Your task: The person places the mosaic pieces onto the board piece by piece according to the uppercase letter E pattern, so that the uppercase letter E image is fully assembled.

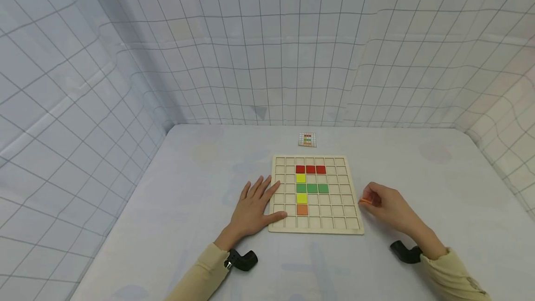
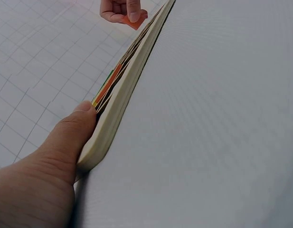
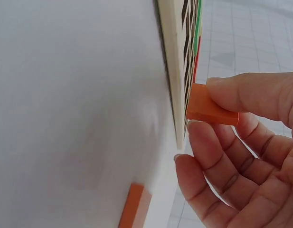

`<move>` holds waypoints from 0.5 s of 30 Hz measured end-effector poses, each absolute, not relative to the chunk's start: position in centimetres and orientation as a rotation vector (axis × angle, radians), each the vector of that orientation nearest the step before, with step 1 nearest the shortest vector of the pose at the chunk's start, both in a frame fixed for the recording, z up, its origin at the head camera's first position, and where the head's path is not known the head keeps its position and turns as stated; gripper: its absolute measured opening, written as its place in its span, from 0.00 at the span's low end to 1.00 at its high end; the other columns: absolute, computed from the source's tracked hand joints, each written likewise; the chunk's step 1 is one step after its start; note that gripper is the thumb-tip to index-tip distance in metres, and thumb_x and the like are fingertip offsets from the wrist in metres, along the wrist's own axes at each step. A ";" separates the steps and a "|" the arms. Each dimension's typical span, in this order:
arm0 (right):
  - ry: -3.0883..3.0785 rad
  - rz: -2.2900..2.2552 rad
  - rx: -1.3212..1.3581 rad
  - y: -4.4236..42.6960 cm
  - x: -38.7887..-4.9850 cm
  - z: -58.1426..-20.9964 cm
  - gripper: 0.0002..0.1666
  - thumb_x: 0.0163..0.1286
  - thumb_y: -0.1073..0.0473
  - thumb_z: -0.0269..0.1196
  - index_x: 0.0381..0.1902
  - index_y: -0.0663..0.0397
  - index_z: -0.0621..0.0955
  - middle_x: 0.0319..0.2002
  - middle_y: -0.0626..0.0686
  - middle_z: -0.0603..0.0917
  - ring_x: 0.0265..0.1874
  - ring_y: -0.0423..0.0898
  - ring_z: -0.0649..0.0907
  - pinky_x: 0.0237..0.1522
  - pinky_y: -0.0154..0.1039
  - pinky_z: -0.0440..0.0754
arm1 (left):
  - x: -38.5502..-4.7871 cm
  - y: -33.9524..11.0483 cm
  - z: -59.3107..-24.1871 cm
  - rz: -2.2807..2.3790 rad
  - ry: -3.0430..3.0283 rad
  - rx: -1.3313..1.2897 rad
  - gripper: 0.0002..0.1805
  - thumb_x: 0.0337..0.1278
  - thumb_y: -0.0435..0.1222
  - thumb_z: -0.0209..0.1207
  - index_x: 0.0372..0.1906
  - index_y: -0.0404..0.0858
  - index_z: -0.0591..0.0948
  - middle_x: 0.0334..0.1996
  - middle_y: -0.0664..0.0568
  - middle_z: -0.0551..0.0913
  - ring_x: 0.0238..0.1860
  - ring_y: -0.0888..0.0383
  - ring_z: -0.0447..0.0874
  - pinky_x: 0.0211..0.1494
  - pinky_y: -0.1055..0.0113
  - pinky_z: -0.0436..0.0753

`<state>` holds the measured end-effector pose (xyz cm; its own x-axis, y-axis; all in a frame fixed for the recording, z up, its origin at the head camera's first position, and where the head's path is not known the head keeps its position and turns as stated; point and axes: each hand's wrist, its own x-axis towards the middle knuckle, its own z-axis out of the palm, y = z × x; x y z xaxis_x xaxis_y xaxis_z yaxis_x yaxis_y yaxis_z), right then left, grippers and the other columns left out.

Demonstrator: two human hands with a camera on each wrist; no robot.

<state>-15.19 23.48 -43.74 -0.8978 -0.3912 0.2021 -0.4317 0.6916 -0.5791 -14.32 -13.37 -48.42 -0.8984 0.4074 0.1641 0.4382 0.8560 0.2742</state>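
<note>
A pale grid board [image 1: 340,224] lies flat on the table, holding a row of red tiles [image 1: 310,169], a row of green tiles [image 1: 312,188], two yellow tiles [image 1: 301,178] and one orange tile [image 1: 302,210]. With fingers spread, my left hand [image 1: 249,212] rests at the board's left side, its thumb over the edge. Just off the right edge, my right hand [image 1: 390,206] pinches an orange tile [image 3: 203,105] between thumb and fingers. In the right wrist view, another orange piece [image 3: 136,206] lies on the table below that hand; the head view does not show it.
Behind the board lies a small card [image 1: 307,140] printed with a coloured grid pattern. White cloth walls [image 1: 276,50] with dark grid lines rise at the back and both sides of the table [image 1: 200,166]. A black wrist device [image 1: 244,260] sits at each sleeve.
</note>
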 end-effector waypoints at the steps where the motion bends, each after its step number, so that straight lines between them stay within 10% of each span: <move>1: -2.814 1.005 0.703 23.2 -15.1 -43.7 0.14 0.55 0.67 0.71 0.28 0.50 0.74 0.21 0.42 0.70 0.21 0.38 0.70 0.21 0.32 0.69 | -14.3 -13.4 -48.4 -0.468 -2.930 -0.669 0.47 0.55 0.69 0.47 0.75 0.50 0.55 0.74 0.49 0.51 0.73 0.50 0.42 0.71 0.49 0.39; 15: -2.721 1.205 0.984 19.0 -15.1 -43.1 0.14 0.55 0.68 0.71 0.28 0.47 0.77 0.25 0.39 0.75 0.25 0.36 0.76 0.28 0.32 0.77 | -14.3 -13.3 -48.3 -0.462 -2.944 -0.661 0.47 0.55 0.68 0.48 0.75 0.50 0.55 0.74 0.50 0.51 0.73 0.50 0.41 0.71 0.50 0.38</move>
<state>-15.11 18.97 -43.08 -0.8028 -0.5422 0.2479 -0.5480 0.5073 -0.6651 -14.30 -13.27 -48.32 -0.9025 0.4035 0.1510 0.4303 0.8607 0.2721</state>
